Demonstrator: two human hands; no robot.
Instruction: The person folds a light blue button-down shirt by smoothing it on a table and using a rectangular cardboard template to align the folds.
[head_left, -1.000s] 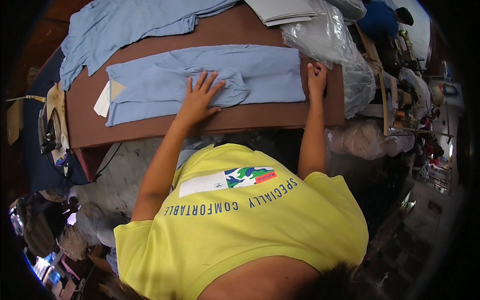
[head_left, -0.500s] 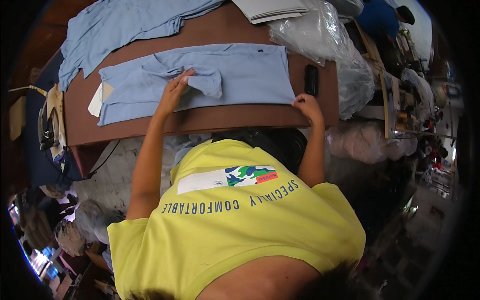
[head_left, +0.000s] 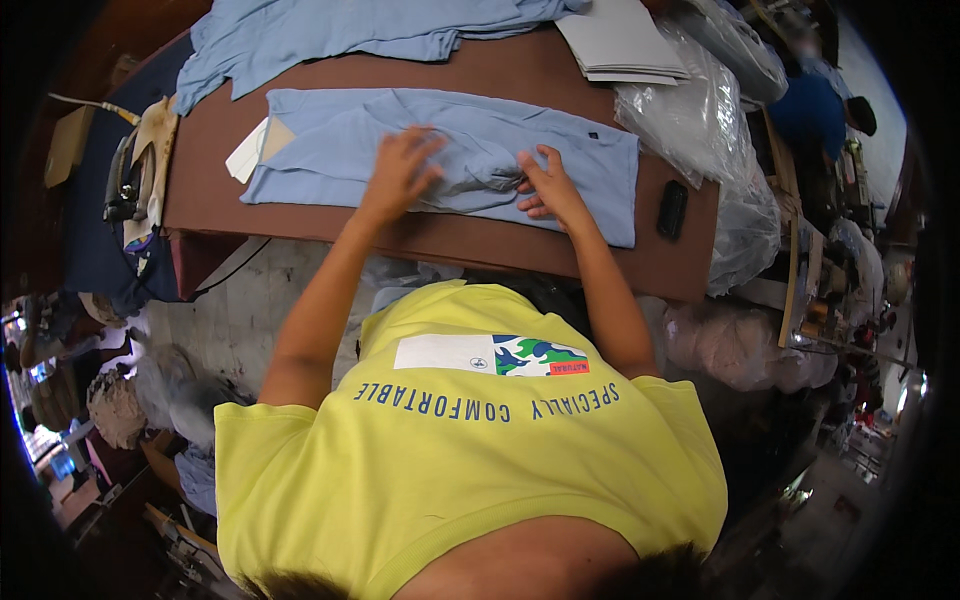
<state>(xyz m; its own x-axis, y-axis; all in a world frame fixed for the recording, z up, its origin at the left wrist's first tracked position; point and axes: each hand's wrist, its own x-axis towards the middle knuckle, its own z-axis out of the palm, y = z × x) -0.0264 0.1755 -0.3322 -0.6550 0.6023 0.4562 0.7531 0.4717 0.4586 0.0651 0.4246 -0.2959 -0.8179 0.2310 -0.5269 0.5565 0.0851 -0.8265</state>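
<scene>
A light blue folded garment (head_left: 330, 150) lies lengthwise on the brown-topped table, with a small dark tag near its right end. White and tan card pieces (head_left: 248, 152) stick out from its left end. Over the middle of the cloth is my left hand (head_left: 403, 178), blurred by motion, its fingers spread and nothing seen in them. My right hand (head_left: 550, 188) is at a bunched, creased part of the garment, thumb and fingers apart; whether the fingertips touch the cloth I cannot tell.
Another blue garment (head_left: 330, 40) lies along the table's far side. White sheets (head_left: 622, 42) and clear plastic bags (head_left: 690, 110) sit at the far right. A black oblong object (head_left: 672, 209) rests by the right edge. An iron (head_left: 122, 180) stands at left. A person in blue (head_left: 812, 112) is beyond.
My right hand has left the garment's near right corner and moved left to its middle. My left hand has come off the raised flap, which now lies flatter. The view has shifted.
</scene>
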